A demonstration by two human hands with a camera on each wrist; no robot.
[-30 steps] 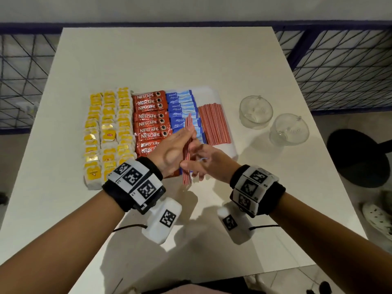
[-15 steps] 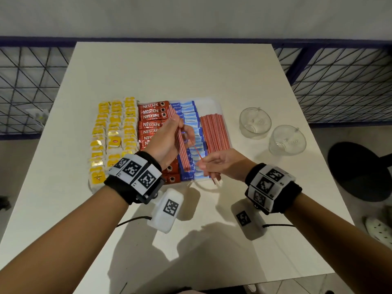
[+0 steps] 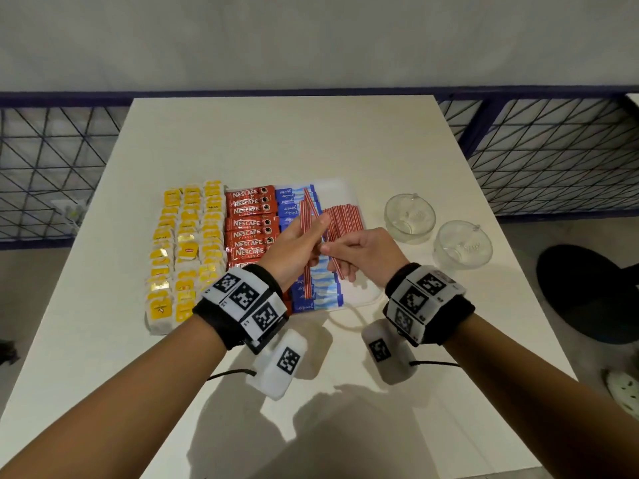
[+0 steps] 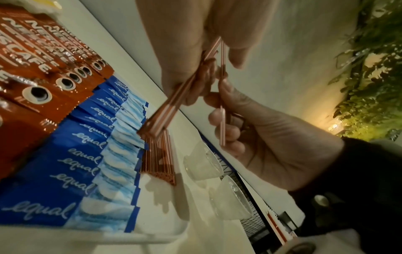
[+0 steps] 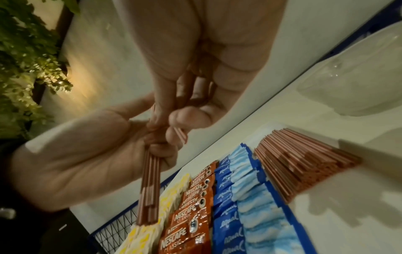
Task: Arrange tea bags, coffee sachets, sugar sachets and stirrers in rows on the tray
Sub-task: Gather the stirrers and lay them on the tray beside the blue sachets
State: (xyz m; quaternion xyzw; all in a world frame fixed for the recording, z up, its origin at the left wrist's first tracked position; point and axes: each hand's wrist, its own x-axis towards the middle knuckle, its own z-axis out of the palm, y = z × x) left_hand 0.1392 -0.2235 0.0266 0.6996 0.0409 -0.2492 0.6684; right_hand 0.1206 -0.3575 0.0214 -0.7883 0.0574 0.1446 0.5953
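Nearly done: tea bags [image 3: 183, 250], coffee [image 3: 249, 223], sugar [image 3: 320, 292] rowed on tray [image 3: 363, 295]; left hand [image 3: 294, 250] clutches spare stirrers [image 3: 306, 233], right hand [image 3: 363, 252] pinches one.

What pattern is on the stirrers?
Red and white lengthwise stripes on the stirrers; clearest in the head view.

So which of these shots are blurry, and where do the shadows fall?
Head view: sharp, arm shadows fall toward the viewer on the table. Left wrist view: the held stirrers are motion-blurred. Right wrist view: soft throughout, finger shadows on the tray.
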